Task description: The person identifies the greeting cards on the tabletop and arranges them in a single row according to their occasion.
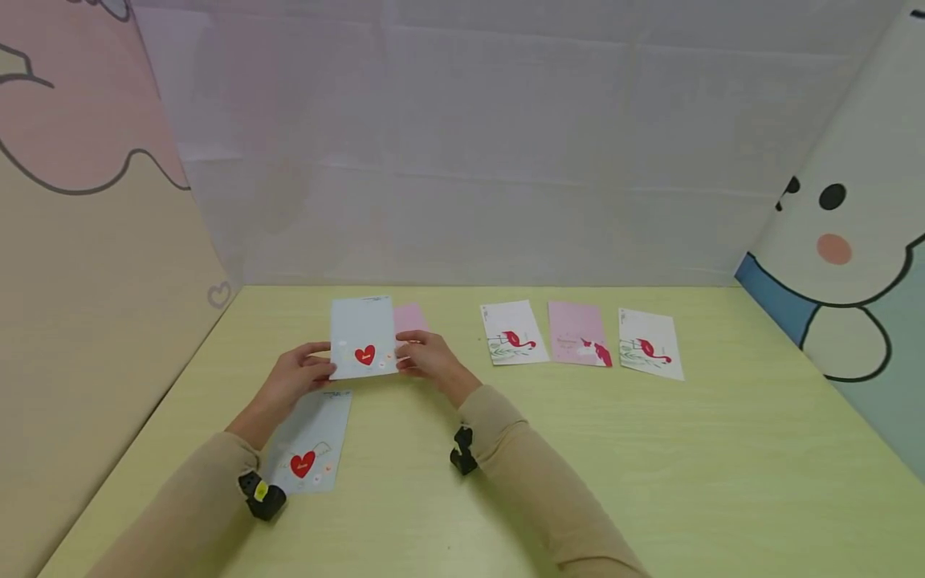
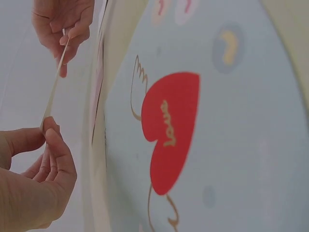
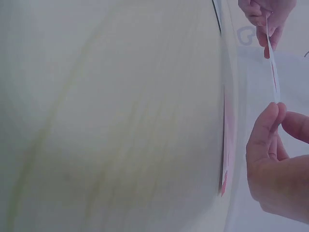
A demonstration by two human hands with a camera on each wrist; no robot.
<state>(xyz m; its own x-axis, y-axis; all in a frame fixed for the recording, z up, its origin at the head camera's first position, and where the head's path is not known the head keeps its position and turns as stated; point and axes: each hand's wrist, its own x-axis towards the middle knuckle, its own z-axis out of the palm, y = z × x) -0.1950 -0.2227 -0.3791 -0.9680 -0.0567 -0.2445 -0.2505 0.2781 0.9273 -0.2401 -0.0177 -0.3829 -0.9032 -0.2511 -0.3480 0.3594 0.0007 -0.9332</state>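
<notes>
A light blue card with a red heart (image 1: 363,337) is held up above the table by both hands. My left hand (image 1: 292,377) pinches its lower left edge, and my right hand (image 1: 431,359) pinches its right edge. In the left wrist view the held card (image 2: 54,87) appears edge-on between the two hands. Partly behind it lies a pink card (image 1: 411,318), mostly hidden. Below my left hand, a second light blue heart card (image 1: 307,441) lies on the table; its heart reads "Love" in the left wrist view.
Toward the back right of the pale yellow table (image 1: 650,449) lie a white flamingo card (image 1: 511,333), a pink card with a red figure (image 1: 578,333) and another white flamingo card (image 1: 650,343). A white sheet (image 1: 470,160) hangs behind, with printed panels at both sides.
</notes>
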